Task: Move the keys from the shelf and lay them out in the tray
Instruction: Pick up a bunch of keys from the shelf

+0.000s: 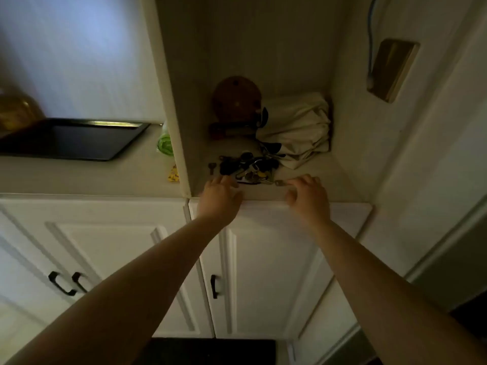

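well, both bare arms reach up into a dim cubby, and the left hand (pixel 220 197) sits at the shelf (pixel 311 177) edge with its fingers loosely spread, the fingertips just meeting the near side of the keys (pixel 247 167) but not closed around anything that can be made out. the keys are a dark tangled heap lying right past those fingertips, on the shelf floor, between the two hands and a little beyond them. one lone small key (pixel 210 167) lies apart, just beyond and to the outer side of the left hand. the right hand (pixel 307 197) is also half open, fingers curled and relaxed, with a pale metal key (pixel 279 183) at its fingertips; whether it actually pinches that key cannot be told in this blur. past the right hand a crumpled cream cloth (pixel 297 127) fills the back corner, and past the left hand a round brown wooden piece (pixel 235 100) leans against the back wall. well off beyond the left hand's outer side, on the countertop (pixel 79 175) outside the cubby, lies the dark tray (pixel 71 138), flat and with nothing visible in it.
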